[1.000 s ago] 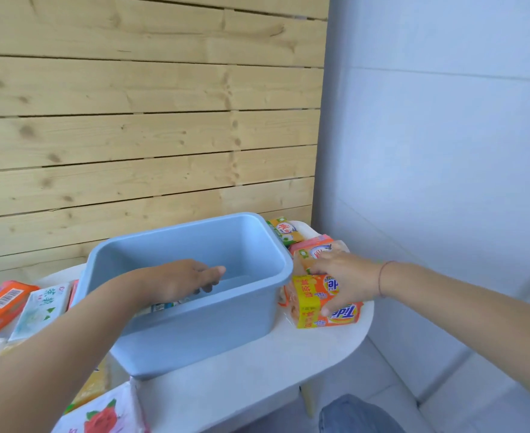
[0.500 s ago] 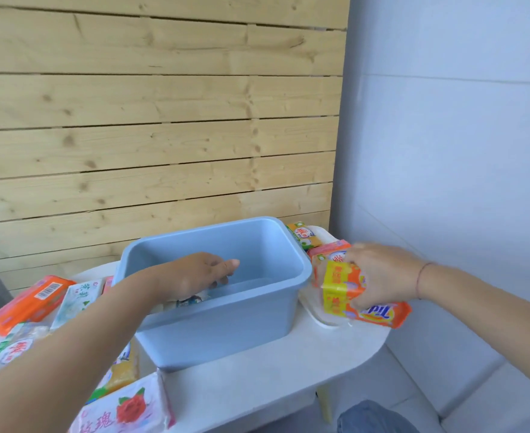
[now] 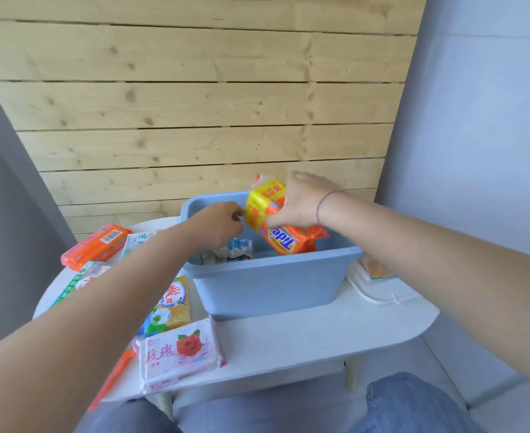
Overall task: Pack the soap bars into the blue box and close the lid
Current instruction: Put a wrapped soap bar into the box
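Note:
The blue box (image 3: 270, 285) stands open on the white table (image 3: 320, 332). My right hand (image 3: 304, 201) grips an orange and yellow Tide soap pack (image 3: 276, 223) tilted over the box's inside. My left hand (image 3: 219, 223) hovers over the box's left part, fingers curled, touching the pack's yellow end. A blue and white soap packet (image 3: 235, 250) lies in the box bottom. Left of the box lie more soaps: a pink rose bar (image 3: 179, 354), a yellow bar (image 3: 173, 304), an orange bar (image 3: 96, 245). The white lid (image 3: 379, 292) lies to the right.
A wooden plank wall stands right behind the table. A grey wall rises on the right. Another soap (image 3: 377, 268) rests on the lid. Green and white packets (image 3: 79, 282) lie partly under my left arm. My knees in jeans are below the table's front edge.
My right hand has lifted the Tide pack from the table's right side and carried it left, over the box. My left hand has risen from the box's bottom toward the pack.

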